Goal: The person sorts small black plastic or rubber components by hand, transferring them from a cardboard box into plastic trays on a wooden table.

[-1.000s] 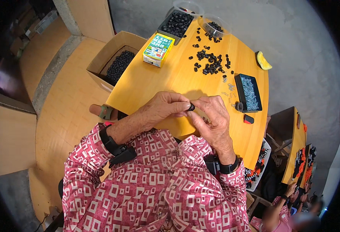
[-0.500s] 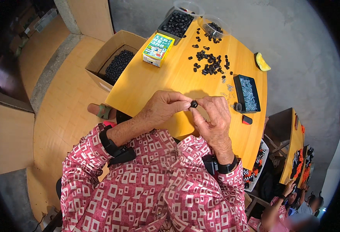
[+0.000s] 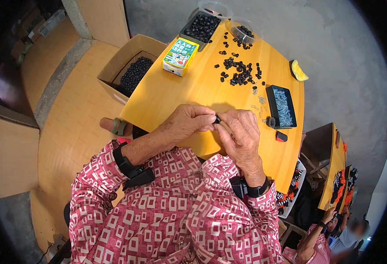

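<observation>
Small, rounded glossy black piece (image 3: 218, 119) sits above the near part of the yellow wooden table (image 3: 191, 86), gripped by the fingertips of both the bare left hand (image 3: 182, 123) and bare right hand (image 3: 245, 138), with scattered little black parts (image 3: 242, 79) and a rectangular black tray (image 3: 271, 100) beyond

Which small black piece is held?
The small black piece pinched between left hand and right hand; scattered black ones lie on the yellow wooden table.
</observation>
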`<state>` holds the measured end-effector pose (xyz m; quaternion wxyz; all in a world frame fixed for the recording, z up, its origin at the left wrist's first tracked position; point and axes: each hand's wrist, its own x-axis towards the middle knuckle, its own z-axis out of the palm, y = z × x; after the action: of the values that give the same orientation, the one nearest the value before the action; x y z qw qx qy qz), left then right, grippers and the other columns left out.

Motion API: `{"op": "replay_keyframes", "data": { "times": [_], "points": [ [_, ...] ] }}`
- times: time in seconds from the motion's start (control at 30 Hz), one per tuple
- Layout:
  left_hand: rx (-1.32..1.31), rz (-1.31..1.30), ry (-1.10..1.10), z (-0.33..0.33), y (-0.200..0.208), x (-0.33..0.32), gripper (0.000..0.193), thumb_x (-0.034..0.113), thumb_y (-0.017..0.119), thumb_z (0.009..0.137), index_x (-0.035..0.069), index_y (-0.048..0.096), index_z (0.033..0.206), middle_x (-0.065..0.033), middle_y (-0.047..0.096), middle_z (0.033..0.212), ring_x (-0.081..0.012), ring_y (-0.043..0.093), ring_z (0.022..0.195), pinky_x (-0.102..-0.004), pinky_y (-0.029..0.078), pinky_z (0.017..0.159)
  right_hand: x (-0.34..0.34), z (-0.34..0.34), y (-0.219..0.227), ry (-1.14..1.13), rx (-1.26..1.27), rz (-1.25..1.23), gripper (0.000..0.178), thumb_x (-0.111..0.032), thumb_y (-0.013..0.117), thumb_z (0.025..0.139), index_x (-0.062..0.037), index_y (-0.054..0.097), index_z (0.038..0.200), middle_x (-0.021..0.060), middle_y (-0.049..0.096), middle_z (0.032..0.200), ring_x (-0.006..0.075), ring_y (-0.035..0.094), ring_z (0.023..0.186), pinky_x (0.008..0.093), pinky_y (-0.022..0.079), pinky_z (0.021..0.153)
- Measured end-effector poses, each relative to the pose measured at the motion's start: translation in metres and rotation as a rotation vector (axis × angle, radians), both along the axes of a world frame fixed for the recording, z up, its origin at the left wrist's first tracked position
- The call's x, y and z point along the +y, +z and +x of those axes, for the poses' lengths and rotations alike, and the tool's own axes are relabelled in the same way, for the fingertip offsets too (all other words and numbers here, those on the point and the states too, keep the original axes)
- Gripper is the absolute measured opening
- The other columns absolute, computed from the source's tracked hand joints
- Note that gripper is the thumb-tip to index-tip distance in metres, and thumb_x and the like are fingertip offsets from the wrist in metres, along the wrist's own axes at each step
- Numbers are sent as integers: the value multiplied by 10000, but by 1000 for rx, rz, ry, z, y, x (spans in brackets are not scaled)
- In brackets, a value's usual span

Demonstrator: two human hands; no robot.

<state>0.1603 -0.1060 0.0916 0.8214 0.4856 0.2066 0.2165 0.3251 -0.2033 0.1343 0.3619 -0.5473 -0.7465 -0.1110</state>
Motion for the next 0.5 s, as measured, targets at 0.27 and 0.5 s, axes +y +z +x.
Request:
{"op": "replay_keyframes", "data": {
  "times": [0.27,0.5],
  "points": [
    [-46,44,-39,0,-2,2,294,248,654,963,-5,669,1112,-14,664,955,-50,600,860,-185,508,788,-1,-2,2,7,32,-12,261,-35,758,737,-32,678,985,100,623,903,283,592,827,372,461,737],
    [-29,-145,-13,-2,7,-2,291,274,642,971,9,678,1085,-10,670,964,-36,606,871,-179,509,803,-3,-1,3,41,222,-88,286,-16,750,730,-30,690,1009,105,637,929,281,584,843,366,465,743]
  ]
}}
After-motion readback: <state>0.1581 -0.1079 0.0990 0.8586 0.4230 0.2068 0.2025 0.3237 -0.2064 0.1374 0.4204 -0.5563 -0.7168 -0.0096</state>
